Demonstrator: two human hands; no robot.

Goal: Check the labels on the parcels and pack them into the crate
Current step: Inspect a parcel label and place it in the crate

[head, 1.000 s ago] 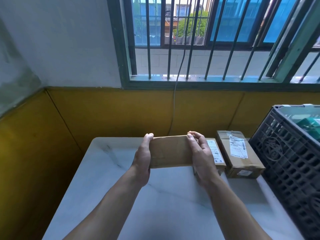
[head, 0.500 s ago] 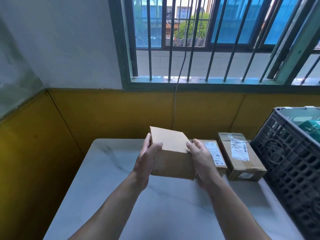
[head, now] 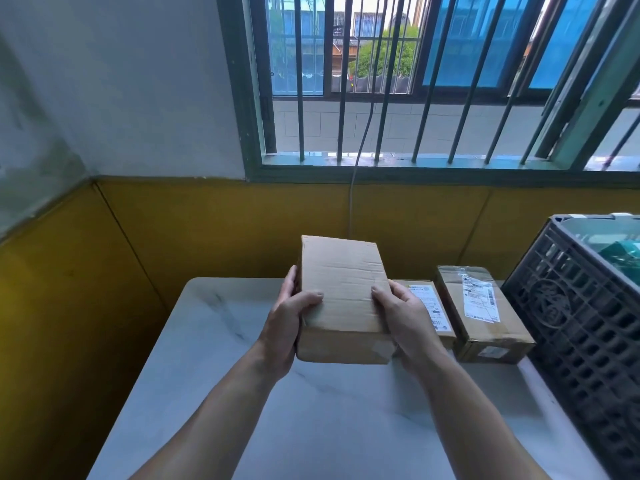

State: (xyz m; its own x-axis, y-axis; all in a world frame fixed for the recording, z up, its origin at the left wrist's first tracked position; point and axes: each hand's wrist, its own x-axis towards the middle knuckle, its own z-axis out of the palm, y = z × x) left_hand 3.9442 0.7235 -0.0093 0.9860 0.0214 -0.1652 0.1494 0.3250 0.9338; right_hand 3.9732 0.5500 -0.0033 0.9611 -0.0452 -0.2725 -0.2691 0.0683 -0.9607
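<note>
The job looks partly done at best. A plain brown parcel (head: 341, 299) is held up above the tabletop (head: 311, 427), between the left hand (head: 287, 323) and the right hand (head: 405, 313). Each hand clamps one long side, with its fingers (head: 292, 280) curled round the edge and its thumb on the top face. That face shows only cardboard and tape with no label, so the check on this parcel seems unfinished. A second parcel (head: 429, 306) and a third parcel (head: 481, 313) lie side by side on the tabletop, labels up, just left of the dark crate (head: 571, 323) at the right edge. Something teal (head: 620, 254) already sits in the crate, though what it is cannot be told. At least three parcels are left to pack.
</note>
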